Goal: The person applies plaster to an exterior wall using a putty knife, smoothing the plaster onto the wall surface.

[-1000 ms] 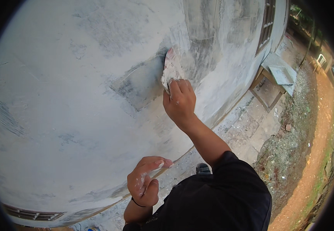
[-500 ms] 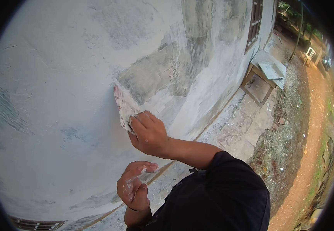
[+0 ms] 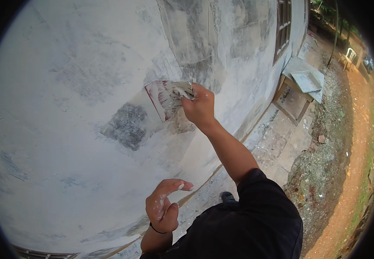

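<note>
My right hand (image 3: 200, 105), arm stretched out, grips a wide putty knife (image 3: 160, 100) smeared with white filler, reddish along one side. Its blade lies against the white, patchily coated wall (image 3: 87, 172), over a grey patch. Below the blade's left corner, a darker grey patch (image 3: 128, 126) shows through the coat. Lower down, my left hand (image 3: 163, 207) hovers in front of the wall, empty, its fingers curved and thumb apart. White filler dots its fingers, and a dark band rings the wrist.
Right of me by the wall stands a wooden stand (image 3: 291, 101) with a board on top, bearing a shallow tray (image 3: 306, 81). Beyond are a barred window (image 3: 283, 28), gravel (image 3: 320, 172), an orange dirt path (image 3: 351, 172) and a white plastic chair (image 3: 349, 57).
My right hand has moved up and to the right with the putty knife, whose blade has turned. A dark grey patch left of it now shows thinner filler. My left hand shifted slightly right.
</note>
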The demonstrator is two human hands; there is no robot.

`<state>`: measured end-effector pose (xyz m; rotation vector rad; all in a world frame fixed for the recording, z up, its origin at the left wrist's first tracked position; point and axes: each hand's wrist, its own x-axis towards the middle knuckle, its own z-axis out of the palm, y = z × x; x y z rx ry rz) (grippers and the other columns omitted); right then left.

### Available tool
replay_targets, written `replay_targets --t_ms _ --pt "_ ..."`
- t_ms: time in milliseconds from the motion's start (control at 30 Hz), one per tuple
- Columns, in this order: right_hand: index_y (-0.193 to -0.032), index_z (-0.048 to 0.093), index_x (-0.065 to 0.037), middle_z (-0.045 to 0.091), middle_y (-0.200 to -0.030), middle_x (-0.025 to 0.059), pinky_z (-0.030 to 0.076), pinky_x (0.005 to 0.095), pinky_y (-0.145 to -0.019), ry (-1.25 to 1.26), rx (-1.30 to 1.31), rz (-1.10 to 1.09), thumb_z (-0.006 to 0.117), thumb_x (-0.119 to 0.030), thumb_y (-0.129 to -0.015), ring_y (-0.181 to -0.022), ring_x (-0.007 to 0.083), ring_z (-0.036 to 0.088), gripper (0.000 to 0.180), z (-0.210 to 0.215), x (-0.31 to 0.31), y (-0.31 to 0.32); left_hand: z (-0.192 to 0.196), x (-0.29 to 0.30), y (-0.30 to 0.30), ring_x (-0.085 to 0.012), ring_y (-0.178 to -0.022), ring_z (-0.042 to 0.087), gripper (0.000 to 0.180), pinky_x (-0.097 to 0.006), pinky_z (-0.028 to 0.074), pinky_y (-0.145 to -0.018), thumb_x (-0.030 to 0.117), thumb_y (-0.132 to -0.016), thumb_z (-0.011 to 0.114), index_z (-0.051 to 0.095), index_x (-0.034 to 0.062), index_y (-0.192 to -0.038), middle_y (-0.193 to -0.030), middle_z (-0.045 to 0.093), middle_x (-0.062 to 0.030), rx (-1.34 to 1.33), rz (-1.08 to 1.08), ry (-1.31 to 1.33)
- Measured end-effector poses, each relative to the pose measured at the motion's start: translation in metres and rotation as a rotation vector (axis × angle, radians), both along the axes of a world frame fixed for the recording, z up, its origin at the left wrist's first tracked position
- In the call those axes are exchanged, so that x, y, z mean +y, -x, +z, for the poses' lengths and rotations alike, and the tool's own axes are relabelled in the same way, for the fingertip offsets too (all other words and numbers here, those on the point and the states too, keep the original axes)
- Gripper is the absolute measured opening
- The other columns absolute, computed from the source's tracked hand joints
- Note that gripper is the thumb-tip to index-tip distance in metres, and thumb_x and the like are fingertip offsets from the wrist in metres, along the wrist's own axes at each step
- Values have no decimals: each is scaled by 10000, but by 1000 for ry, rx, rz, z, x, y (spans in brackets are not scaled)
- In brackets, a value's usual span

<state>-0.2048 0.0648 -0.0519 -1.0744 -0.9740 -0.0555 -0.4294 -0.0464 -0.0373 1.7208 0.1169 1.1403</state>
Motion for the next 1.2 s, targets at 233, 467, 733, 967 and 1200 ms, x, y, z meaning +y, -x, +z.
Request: replay_targets --t_ms 233,467,733,967,1200 --pt "-845 634 -5 624 -734 152 464 299 -638 -30 -66 -52 588 -17 -680 -649 246 593 171 8 1 -56 0 2 -32 -308 -921 601 578 -409 445 -871 -119 -522 333 524 -90 -1067 -991 575 -244 31 -37 -6" --pt "-878 638 9 648 -757 124 464 288 -653 45 88 -47 555 -1 -699 -694 197 611 198 40 -49 -51 -3 -3 -8 -314 -931 607 578 -405 451 -866 -133 -517 317 525 -97 -1055 -991 571 -232 15 -5 7" --pt "-869 588 42 531 -729 117 449 355 -609 -78 -581 -575 606 38 -611 -708 281 525 258 46 0 34 -2 -13 42 -312 -914 611 566 -403 457 -859 -122 -522 323 527 -95 -1050 -977 578 -238 -11 49 -13" --pt "-857 578 17 523 -736 119 443 369 -618 -30 -545 -403 619 22 -605 -709 293 519 255 48 -8 84 -4 -11 76 -299 -868 605 559 -380 451 -803 -94 -525 338 532 -86 -1049 -926 593 -245 -67 138 -11" --pt "-836 581 5 539 -720 124 434 386 -599 -78 -397 -124 607 14 -626 -695 310 527 212 47 -46 89 -5 -5 60 -304 -870 603 542 -394 459 -830 -90 -548 355 525 -89 -1062 -938 590 -249 -57 31 -10"
